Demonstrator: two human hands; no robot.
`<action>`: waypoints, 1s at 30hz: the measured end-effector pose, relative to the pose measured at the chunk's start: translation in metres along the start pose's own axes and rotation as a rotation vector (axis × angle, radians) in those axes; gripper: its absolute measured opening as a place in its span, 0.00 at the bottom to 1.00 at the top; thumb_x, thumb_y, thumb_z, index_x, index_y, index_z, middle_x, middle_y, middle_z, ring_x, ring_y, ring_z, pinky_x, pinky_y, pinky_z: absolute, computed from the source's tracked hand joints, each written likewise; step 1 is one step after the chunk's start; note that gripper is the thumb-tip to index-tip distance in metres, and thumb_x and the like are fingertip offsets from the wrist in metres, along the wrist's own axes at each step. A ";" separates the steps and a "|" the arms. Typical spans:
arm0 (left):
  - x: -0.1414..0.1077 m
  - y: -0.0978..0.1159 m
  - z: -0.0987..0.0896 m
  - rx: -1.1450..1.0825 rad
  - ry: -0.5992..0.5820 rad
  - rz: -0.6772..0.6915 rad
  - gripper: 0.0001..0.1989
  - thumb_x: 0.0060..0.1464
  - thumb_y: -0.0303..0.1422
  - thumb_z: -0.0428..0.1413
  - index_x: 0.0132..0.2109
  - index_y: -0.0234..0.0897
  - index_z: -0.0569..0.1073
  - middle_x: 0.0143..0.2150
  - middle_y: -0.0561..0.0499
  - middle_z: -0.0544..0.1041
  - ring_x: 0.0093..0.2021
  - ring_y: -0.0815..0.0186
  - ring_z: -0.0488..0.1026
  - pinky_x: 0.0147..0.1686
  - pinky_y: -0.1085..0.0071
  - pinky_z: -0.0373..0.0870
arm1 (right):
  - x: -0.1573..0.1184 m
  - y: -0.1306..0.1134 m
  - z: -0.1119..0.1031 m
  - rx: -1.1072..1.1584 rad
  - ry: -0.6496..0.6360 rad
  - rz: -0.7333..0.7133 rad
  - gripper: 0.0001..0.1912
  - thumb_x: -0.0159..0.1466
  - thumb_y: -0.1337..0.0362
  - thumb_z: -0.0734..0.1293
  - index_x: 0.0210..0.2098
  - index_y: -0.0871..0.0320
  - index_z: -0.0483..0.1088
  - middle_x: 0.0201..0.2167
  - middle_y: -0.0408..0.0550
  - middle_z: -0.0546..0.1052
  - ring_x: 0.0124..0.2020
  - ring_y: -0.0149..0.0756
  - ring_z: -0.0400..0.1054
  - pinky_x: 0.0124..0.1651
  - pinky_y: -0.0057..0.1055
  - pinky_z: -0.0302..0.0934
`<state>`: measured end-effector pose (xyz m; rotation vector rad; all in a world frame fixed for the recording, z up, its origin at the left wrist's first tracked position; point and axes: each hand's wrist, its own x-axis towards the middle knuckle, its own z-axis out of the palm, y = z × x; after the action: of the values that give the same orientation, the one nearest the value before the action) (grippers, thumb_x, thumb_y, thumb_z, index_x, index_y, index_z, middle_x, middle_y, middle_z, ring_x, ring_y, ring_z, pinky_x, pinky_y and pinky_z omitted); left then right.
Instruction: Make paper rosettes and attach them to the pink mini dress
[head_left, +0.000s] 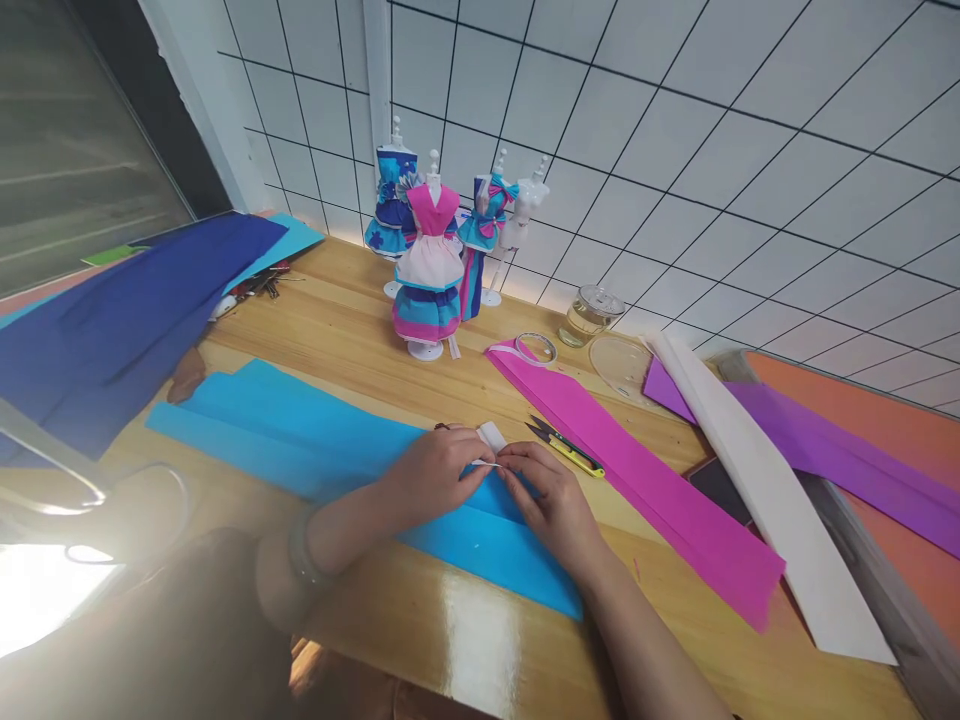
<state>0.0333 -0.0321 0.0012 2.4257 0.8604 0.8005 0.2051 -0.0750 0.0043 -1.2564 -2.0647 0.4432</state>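
My left hand is closed, its thumb and fingers pinching a small strip of white paper. From the other side my right hand pinches the same strip, and the fingertips of both hands nearly meet. Part of the strip is hidden behind the fingers. Both hands are over a long folded sheet of blue crepe paper spread on the wooden table. Just right of my right hand lie yellow-handled thread snips, blades pointing away to the left, beside a magenta crepe paper strip.
Small dress forms in paper dresses stand at the back by the tiled wall. A tape roll and a clear jar sit near them. White paper and purple paper lie right; dark blue paper lies left.
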 end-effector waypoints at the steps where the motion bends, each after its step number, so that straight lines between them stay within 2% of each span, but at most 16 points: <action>1: 0.000 0.001 -0.001 0.000 -0.002 -0.003 0.06 0.52 0.28 0.49 0.35 0.36 0.70 0.34 0.51 0.74 0.38 0.66 0.68 0.39 0.70 0.60 | 0.000 0.000 0.000 0.001 -0.003 0.002 0.10 0.62 0.65 0.57 0.37 0.56 0.69 0.36 0.51 0.70 0.39 0.36 0.66 0.42 0.34 0.63; 8: 0.000 0.002 -0.004 0.043 -0.050 -0.001 0.08 0.53 0.29 0.47 0.35 0.37 0.71 0.34 0.49 0.75 0.38 0.65 0.69 0.38 0.70 0.59 | 0.000 -0.002 0.002 0.024 0.004 0.007 0.10 0.62 0.65 0.58 0.38 0.55 0.70 0.37 0.51 0.71 0.39 0.37 0.66 0.42 0.35 0.63; 11: 0.002 0.001 -0.008 0.002 -0.029 -0.029 0.08 0.52 0.29 0.48 0.34 0.37 0.72 0.33 0.49 0.75 0.37 0.65 0.69 0.37 0.70 0.60 | 0.000 0.000 -0.001 0.034 0.033 0.022 0.10 0.61 0.64 0.59 0.39 0.56 0.70 0.38 0.51 0.71 0.41 0.37 0.66 0.43 0.35 0.62; 13: 0.005 0.000 -0.013 -0.090 0.025 -0.101 0.08 0.52 0.30 0.48 0.33 0.37 0.72 0.33 0.50 0.75 0.36 0.66 0.69 0.37 0.71 0.61 | 0.000 0.007 -0.006 0.027 0.100 0.054 0.10 0.60 0.65 0.59 0.39 0.56 0.70 0.38 0.51 0.71 0.43 0.38 0.65 0.45 0.37 0.61; 16: 0.010 -0.003 -0.022 -0.299 0.113 -0.287 0.09 0.51 0.34 0.49 0.33 0.37 0.72 0.32 0.51 0.75 0.34 0.67 0.69 0.33 0.73 0.63 | -0.001 0.025 -0.012 0.018 0.220 0.144 0.10 0.60 0.64 0.59 0.38 0.57 0.70 0.39 0.52 0.72 0.43 0.39 0.65 0.44 0.39 0.61; 19: 0.016 -0.009 -0.028 -0.504 0.153 -0.439 0.11 0.49 0.37 0.50 0.34 0.35 0.72 0.29 0.51 0.74 0.30 0.67 0.69 0.27 0.74 0.63 | -0.003 0.039 -0.013 0.026 0.240 0.198 0.11 0.60 0.62 0.59 0.38 0.58 0.70 0.38 0.52 0.73 0.40 0.39 0.67 0.40 0.39 0.63; 24: 0.029 -0.026 -0.036 -0.672 0.203 -0.482 0.10 0.44 0.36 0.54 0.31 0.32 0.71 0.28 0.51 0.74 0.30 0.67 0.70 0.30 0.73 0.64 | 0.001 0.040 -0.015 0.038 0.244 0.242 0.12 0.59 0.60 0.59 0.37 0.58 0.71 0.36 0.52 0.74 0.38 0.40 0.68 0.37 0.37 0.64; 28: 0.033 -0.043 -0.038 -0.774 0.264 -0.575 0.09 0.42 0.35 0.56 0.28 0.31 0.70 0.24 0.51 0.72 0.28 0.68 0.68 0.30 0.73 0.63 | 0.018 0.038 -0.033 -0.014 0.245 0.346 0.13 0.59 0.60 0.59 0.35 0.60 0.71 0.33 0.51 0.76 0.32 0.38 0.70 0.31 0.34 0.65; 30: 0.031 -0.051 -0.036 -0.986 0.293 -0.636 0.09 0.42 0.34 0.57 0.29 0.31 0.69 0.25 0.51 0.71 0.27 0.70 0.68 0.29 0.74 0.63 | 0.034 0.045 -0.042 -0.138 0.214 0.354 0.13 0.59 0.61 0.58 0.36 0.60 0.70 0.34 0.51 0.76 0.31 0.37 0.70 0.31 0.33 0.65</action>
<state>0.0083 0.0322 0.0098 1.1130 0.9492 1.0002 0.2530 -0.0258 0.0206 -1.6854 -1.7219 0.3093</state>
